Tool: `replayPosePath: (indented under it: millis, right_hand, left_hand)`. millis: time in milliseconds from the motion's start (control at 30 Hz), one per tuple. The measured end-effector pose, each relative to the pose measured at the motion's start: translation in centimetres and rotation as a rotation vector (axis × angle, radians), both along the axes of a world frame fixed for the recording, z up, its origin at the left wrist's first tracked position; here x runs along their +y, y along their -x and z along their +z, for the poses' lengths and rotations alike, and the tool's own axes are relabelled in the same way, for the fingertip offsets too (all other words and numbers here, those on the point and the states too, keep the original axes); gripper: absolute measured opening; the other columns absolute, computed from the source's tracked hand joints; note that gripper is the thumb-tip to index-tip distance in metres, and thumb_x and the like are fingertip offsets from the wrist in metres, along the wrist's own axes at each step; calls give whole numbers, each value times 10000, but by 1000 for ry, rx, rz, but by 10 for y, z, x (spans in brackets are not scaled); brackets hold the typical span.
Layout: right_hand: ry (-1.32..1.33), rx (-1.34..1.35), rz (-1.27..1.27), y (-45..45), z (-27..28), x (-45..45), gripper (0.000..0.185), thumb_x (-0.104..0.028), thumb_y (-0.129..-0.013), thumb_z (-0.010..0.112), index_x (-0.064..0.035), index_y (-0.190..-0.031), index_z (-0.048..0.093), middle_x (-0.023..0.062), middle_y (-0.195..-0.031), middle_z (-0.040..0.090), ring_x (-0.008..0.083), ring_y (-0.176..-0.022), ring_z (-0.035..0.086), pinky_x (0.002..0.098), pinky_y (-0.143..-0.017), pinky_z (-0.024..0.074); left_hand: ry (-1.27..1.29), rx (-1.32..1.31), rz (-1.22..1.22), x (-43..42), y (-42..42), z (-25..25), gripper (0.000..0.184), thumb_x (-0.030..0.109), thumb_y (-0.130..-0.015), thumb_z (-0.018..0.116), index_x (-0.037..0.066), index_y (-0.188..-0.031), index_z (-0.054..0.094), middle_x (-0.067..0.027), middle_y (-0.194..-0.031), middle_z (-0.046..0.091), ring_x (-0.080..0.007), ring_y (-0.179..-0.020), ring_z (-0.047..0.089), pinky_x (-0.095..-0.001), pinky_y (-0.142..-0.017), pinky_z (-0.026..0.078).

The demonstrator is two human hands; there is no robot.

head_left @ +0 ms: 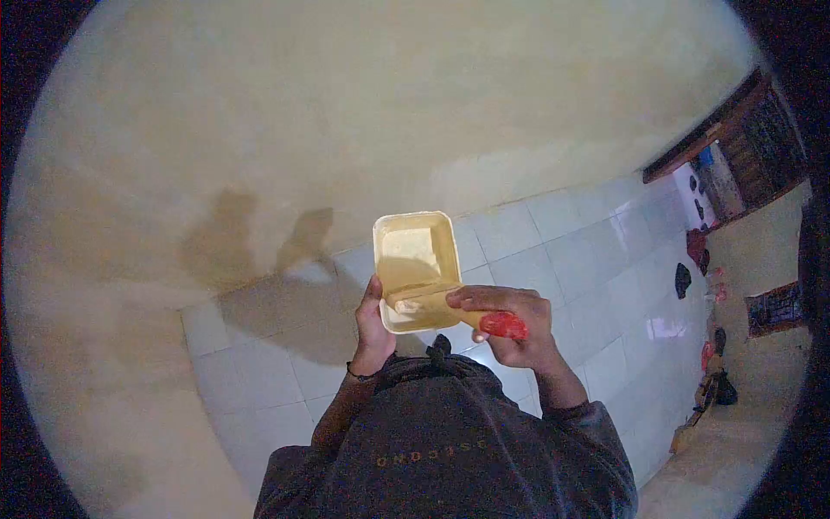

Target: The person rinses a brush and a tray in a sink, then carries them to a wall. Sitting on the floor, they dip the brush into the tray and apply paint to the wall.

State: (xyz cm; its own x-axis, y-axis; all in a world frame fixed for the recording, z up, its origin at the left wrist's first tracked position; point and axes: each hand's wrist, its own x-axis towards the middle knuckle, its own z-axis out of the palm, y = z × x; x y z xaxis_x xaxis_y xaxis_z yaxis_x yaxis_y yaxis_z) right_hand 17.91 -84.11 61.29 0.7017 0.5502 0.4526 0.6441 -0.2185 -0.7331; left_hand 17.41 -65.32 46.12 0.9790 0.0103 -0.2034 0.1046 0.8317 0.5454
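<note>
My left hand (374,333) grips a cream rectangular tub (417,221) by its left side, the thumb along the rim. The tub is tilted so that its inside faces me, with a shadow across its lower half. In my right hand (527,316) is a paintbrush (504,326) with a red handle end, my fingers closed round it. Its pale tip lies over the lower part of the tub; whether it touches the bottom I cannot tell.
A bare plastered wall (363,104) rises ahead, meeting a floor of pale tiles (553,259). On the right are a doorway (726,164), dark items (683,280) on the floor, and a dark bag (724,389) by the side wall.
</note>
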Motion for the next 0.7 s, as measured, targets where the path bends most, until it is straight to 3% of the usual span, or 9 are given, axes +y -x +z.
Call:
replayPosePath:
  millis: [233, 333, 533, 633, 700]
  right_hand:
    - [54, 35, 14, -4, 15, -6, 262, -154, -731, 581, -73, -980, 572, 80, -939, 633, 241, -836, 629, 338, -725, 506]
    - [88, 115, 5, -4, 12, -2, 144, -91, -726, 593, -32, -857, 590, 79, -873, 656, 199, -741, 650, 291, -652, 522]
    - [146, 90, 2, -10, -2, 6, 181, -197, -792, 587, -44, -888, 572, 66, -861, 653, 185, -670, 646, 284, -602, 512]
    - [126, 2, -14, -16, -5, 8, 189, -209, -793, 590, -52, -897, 569, 61, -868, 651, 188, -662, 645, 288, -599, 511]
    - [118, 3, -16, -19, -6, 13, 233, -113, -758, 579, -50, -981, 550, 115, -796, 632, 264, -678, 633, 344, -623, 516]
  left_hand:
    - [-12, 43, 45, -2, -3, 2, 430, 344, -907, 373, 27, -1192, 422, -81, -1149, 500, -201, -1068, 474, -345, -903, 375]
    - [-42, 56, 17, -2, 1, 17, 439, 353, -910, 355, 29, -1199, 416, -85, -1156, 497, -203, -1069, 473, -348, -911, 369]
    - [-67, 4, 15, -5, 1, 10, 434, 338, -912, 347, 23, -1204, 407, -95, -1159, 489, -207, -1074, 469, -343, -922, 355]
    - [-74, 43, 34, -7, -1, 3, 431, 324, -914, 346, 21, -1217, 393, -97, -1167, 483, -203, -1087, 459, -339, -925, 351]
    - [-52, 8, 25, -4, -2, -2, 458, 357, -920, 304, 24, -1224, 384, -119, -1168, 495, -250, -1061, 488, -376, -903, 388]
